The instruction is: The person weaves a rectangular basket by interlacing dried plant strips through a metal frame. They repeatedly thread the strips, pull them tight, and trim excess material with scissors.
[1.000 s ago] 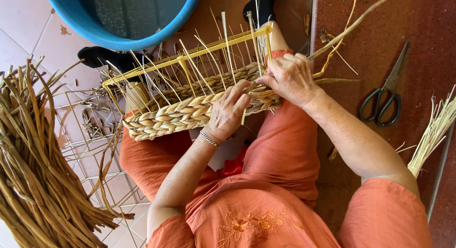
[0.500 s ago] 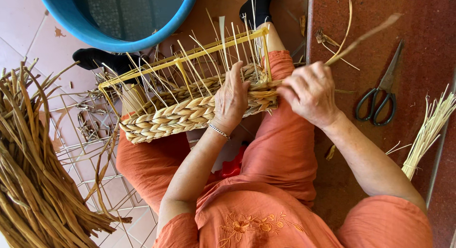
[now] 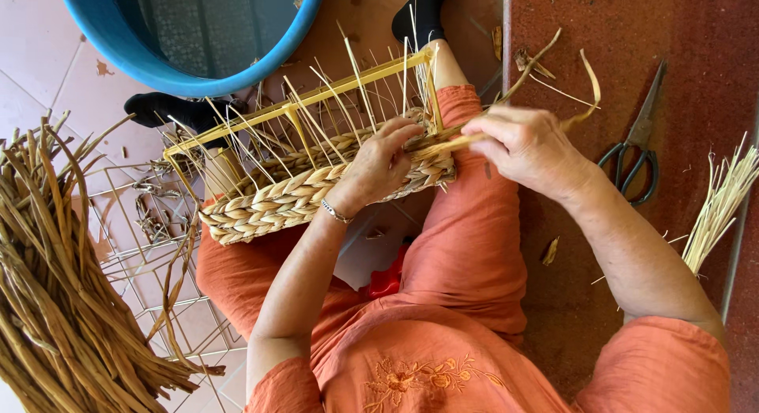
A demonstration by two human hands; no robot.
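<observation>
On our lap, our left hand (image 3: 379, 164) presses the basket (image 3: 316, 184); our right hand (image 3: 526, 148) fingers pinch a straw strip (image 3: 451, 142), weaving; next, tuck it between sticks.

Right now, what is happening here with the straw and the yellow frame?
A seated person in orange clothes is weaving a half-made basket of pale braided fibre on a yellow wire frame, which lies across the lap. The left hand presses on the woven edge, while the right hand pulls a flat tan strand out from the basket's end. Black-handled scissors lie on the red floor, a bundle of brown reeds lies on the other side, and a blue tub stands ahead.
</observation>
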